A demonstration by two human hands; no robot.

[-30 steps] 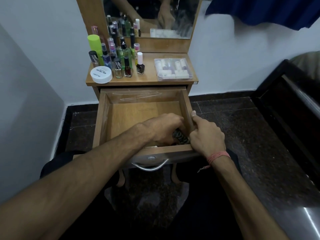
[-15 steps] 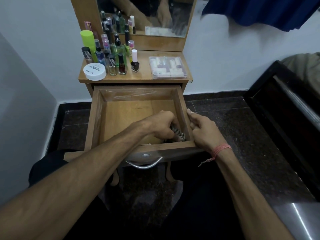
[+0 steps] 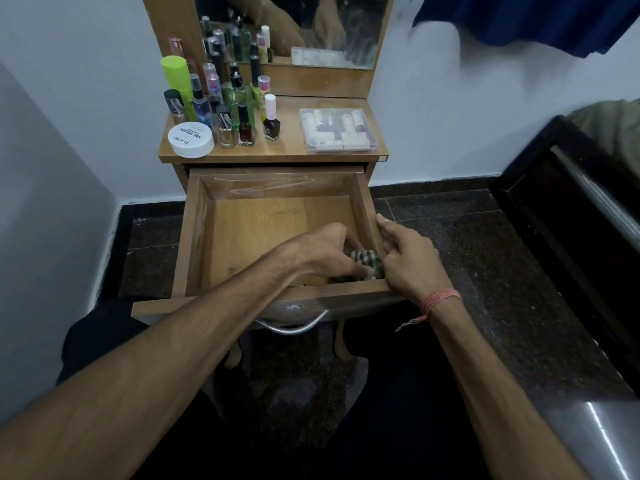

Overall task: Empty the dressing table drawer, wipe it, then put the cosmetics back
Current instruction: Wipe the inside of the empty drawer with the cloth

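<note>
The wooden drawer (image 3: 197, 237) stands pulled out below the dressing table top (image 3: 287, 147). Its floor is bare except at the near right corner. There my left hand (image 3: 322, 251) holds a checked cloth (image 3: 369, 261) against the drawer floor. My right hand (image 3: 408, 261) grips the drawer's right wall, thumb along the rim. Several bottles (image 3: 225, 102), a white nail polish jar (image 3: 191, 139) and a clear plastic box (image 3: 337, 130) of small items stand on the table top.
A mirror (image 3: 311, 26) rises behind the bottles. White walls close in at the left and back. A dark wooden bed frame (image 3: 568, 216) lies to the right across dark stone floor (image 3: 485, 258). Blue fabric (image 3: 540, 19) hangs at the top right.
My left hand has shifted slightly with the cloth in the near right corner of the drawer. My right hand stays on the right wall. The camera view has drifted a little.
</note>
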